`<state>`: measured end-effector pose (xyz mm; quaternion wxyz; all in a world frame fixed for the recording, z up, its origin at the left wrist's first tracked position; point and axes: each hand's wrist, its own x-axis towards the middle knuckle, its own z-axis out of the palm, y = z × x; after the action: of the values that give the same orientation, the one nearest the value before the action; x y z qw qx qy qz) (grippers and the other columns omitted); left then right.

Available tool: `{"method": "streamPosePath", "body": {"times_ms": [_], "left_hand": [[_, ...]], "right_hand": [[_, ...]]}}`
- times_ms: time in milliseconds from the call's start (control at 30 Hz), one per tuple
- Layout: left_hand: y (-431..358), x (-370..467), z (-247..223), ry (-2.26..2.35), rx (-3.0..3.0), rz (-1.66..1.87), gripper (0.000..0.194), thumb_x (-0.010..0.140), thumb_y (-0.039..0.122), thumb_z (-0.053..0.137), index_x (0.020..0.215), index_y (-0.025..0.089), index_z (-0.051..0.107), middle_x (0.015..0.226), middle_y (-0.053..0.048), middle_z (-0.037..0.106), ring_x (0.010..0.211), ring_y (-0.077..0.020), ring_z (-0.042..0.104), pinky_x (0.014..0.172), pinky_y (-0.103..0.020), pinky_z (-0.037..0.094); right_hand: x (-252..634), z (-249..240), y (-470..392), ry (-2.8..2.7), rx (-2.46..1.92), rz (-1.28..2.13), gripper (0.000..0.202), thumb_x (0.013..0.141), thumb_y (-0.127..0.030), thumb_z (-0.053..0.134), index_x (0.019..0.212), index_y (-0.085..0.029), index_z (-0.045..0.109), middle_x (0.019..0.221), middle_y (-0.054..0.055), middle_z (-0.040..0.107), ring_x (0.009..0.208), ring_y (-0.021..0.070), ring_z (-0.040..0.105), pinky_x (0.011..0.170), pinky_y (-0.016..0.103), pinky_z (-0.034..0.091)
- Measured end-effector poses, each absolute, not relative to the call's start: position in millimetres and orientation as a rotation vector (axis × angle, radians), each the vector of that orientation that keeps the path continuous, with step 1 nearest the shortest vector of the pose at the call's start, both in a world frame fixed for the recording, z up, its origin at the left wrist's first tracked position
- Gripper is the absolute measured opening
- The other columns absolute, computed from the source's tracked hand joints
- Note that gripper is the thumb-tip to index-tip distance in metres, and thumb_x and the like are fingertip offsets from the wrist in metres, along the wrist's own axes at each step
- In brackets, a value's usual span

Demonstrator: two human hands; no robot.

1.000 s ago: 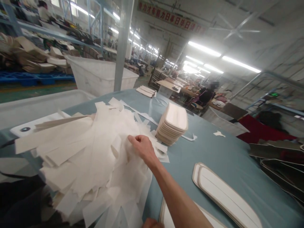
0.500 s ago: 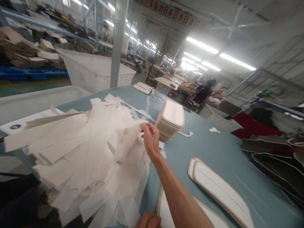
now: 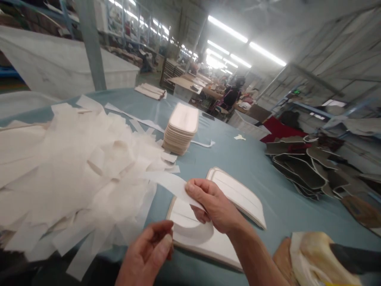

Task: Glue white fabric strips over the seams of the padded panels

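Note:
My right hand (image 3: pixel 208 202) pinches a thin white strip (image 3: pixel 169 183) between thumb and fingers. The strip's far end trails left toward a large heap of white strips (image 3: pixel 113 159). Under the right hand lies a flat white panel (image 3: pixel 190 234) with a tan edge and rounded corners. My left hand (image 3: pixel 149 250) is at the panel's near left edge, its fingers loosely curled and apart, with nothing visible in them. Just beyond the right hand sits a small stack of similar long panels (image 3: pixel 238 190), each marked with a line.
A taller stack of rounded panels (image 3: pixel 181 127) stands farther back on the blue-green table (image 3: pixel 220 155). Dark trimmed pieces (image 3: pixel 303 167) are piled at right. A yellowish cloth-covered object (image 3: pixel 312 254) is near right. White bins (image 3: pixel 116 67) and a seated person (image 3: pixel 232 95) appear beyond.
My right hand has drawn a strip out of the heap, bringing it right and nearer, over the panel. The left hand has come up farther into view. The camera has turned right.

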<state>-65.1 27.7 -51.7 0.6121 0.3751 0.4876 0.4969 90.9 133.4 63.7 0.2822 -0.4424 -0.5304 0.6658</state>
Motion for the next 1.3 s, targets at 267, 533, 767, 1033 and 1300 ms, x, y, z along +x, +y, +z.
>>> {"method": "streamPosePath", "body": {"times_ms": [267, 533, 767, 1033, 1300], "left_hand": [[24, -19, -31, 1.154, 0.747, 1.067, 0.054, 0.076, 0.070, 0.078, 0.088, 0.018, 0.072, 0.074, -0.003, 0.069, 0.071, -0.0161, 0.061, 0.069, -0.027, 0.054], [14, 19, -28, 1.167, 0.908, 0.942, 0.050, 0.080, 0.066, 0.073, 0.072, 0.016, 0.070, 0.054, -0.001, 0.064, 0.052, -0.0136, 0.058, 0.055, -0.025, 0.050], [8, 42, -30, 1.225, 0.933, 0.985, 0.049, 0.085, 0.061, 0.067, 0.069, 0.015, 0.071, 0.056, -0.003, 0.067, 0.052, -0.0149, 0.061, 0.050, -0.024, 0.049], [6, 0, -50, 1.511, 1.955, 1.263, 0.016, 0.096, 0.022, 0.064, 0.107, 0.021, 0.075, 0.103, -0.003, 0.081, 0.097, -0.0172, 0.074, 0.096, -0.029, 0.055], [26, -33, -74, 1.728, 2.318, 1.083, 0.017, 0.097, 0.019, 0.064, 0.113, 0.018, 0.068, 0.112, -0.008, 0.076, 0.104, -0.0257, 0.066, 0.094, -0.042, 0.052]], "right_hand": [[162, 35, 52, -1.546, -1.552, 1.628, 0.043, 0.097, -0.059, 0.061, 0.081, -0.019, 0.059, 0.059, -0.006, 0.050, 0.053, 0.0083, 0.038, 0.048, 0.020, 0.027], [190, 25, 27, -1.641, -1.603, 1.269, 0.022, 0.097, -0.042, 0.063, 0.098, -0.021, 0.071, 0.085, 0.000, 0.069, 0.079, 0.0144, 0.058, 0.068, 0.023, 0.043], [158, -2, 32, -1.259, -1.544, 1.463, 0.028, 0.096, -0.049, 0.058, 0.088, -0.023, 0.062, 0.056, -0.007, 0.052, 0.042, 0.0123, 0.048, 0.043, 0.024, 0.038], [156, -13, 75, -1.741, -1.626, 1.112, 0.029, 0.101, -0.040, 0.054, 0.083, -0.022, 0.067, 0.078, 0.000, 0.067, 0.076, 0.0162, 0.056, 0.071, 0.028, 0.037], [134, -17, 100, -1.902, -1.923, 1.027, 0.023, 0.102, -0.039, 0.056, 0.090, -0.023, 0.067, 0.089, 0.002, 0.074, 0.086, 0.0207, 0.062, 0.077, 0.031, 0.037]]}}
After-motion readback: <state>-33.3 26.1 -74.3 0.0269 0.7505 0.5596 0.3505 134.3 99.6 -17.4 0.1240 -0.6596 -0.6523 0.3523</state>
